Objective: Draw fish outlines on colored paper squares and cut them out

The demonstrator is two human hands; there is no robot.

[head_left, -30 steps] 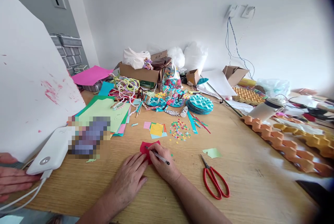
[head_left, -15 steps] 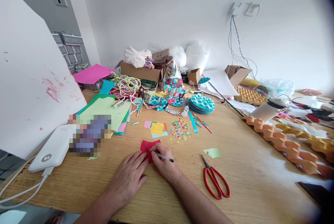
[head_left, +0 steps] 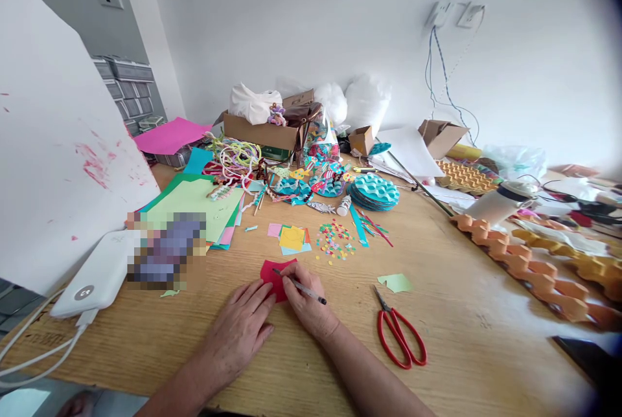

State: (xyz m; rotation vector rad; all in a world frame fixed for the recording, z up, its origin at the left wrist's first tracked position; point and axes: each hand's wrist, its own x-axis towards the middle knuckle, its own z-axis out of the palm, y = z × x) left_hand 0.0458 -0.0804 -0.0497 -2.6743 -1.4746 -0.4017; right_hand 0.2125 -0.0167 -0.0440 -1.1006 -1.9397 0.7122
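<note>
A small piece of red paper (head_left: 273, 272) lies on the wooden table in front of me. My left hand (head_left: 245, 320) rests flat with its fingers stretched out, the fingertips pressing the paper's left edge. In my right hand (head_left: 305, 300) is a pen (head_left: 310, 292), pinched between thumb and fingers, its tip on the red paper. Part of the paper is covered by my right hand. To the right lie red-handled scissors (head_left: 399, 333), blades partly hidden from detail, and a light green paper scrap (head_left: 396, 282).
Beyond the paper are coloured paper squares (head_left: 291, 237) and scattered paper dots (head_left: 335, 240). A paper stack (head_left: 194, 206) and a white power bank (head_left: 97, 274) are at left. Orange egg-carton strips (head_left: 525, 271) run along the right, near a bottle (head_left: 500, 203).
The pen's tip has shifted slightly up and left on the red paper, and the pen's angle has changed a little. My left hand stays in place.
</note>
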